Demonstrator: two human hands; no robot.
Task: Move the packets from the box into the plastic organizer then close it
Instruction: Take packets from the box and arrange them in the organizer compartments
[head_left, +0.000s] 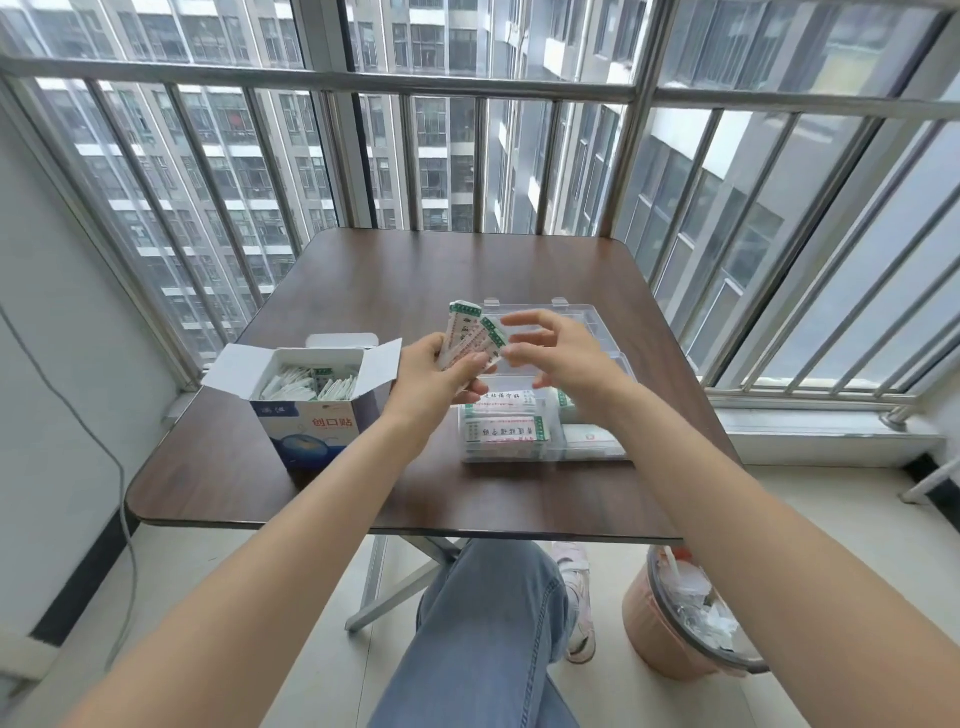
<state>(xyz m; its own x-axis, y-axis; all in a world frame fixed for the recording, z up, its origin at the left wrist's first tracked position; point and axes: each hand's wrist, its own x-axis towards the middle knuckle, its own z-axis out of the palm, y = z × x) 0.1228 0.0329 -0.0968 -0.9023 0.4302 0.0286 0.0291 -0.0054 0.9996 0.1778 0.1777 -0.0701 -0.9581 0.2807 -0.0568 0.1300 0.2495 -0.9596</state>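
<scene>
Surface: dark brown wood-grain table (363, 291) with rounded corners, on a metal folding frame. Setting is a glazed balcony; railing (322, 78) and window bars run along 12 o'clock and down the 3 o'clock side, high-rise blocks beyond. White wall at 9 o'clock with a grey cable (122, 499) hanging down it.

Box (311, 402): white and blue, flaps open, at 9 o'clock of the table centre, near the left edge. Loose packets lie inside it.

Organizer (545, 415): clear plastic, lid raised toward 12 o'clock, at 3 o'clock from the box, apart from it. Packets already lie in its near compartments.

Left hand (436, 376): clenched on a fanned bunch of packets (475, 338), held above the gap between box and organizer.
Right hand (566, 358): fingers spread and released, just beside the bunch at its 3 o'clock, over the organizer; grasping nothing.

Edges and room: far half of the table is bare to 12 o'clock; near strip at 6 o'clock is bare too. Under the near edge, a knee in jeans (488, 623). A pink bin (680, 618) stands on the floor at 5 o'clock.
</scene>
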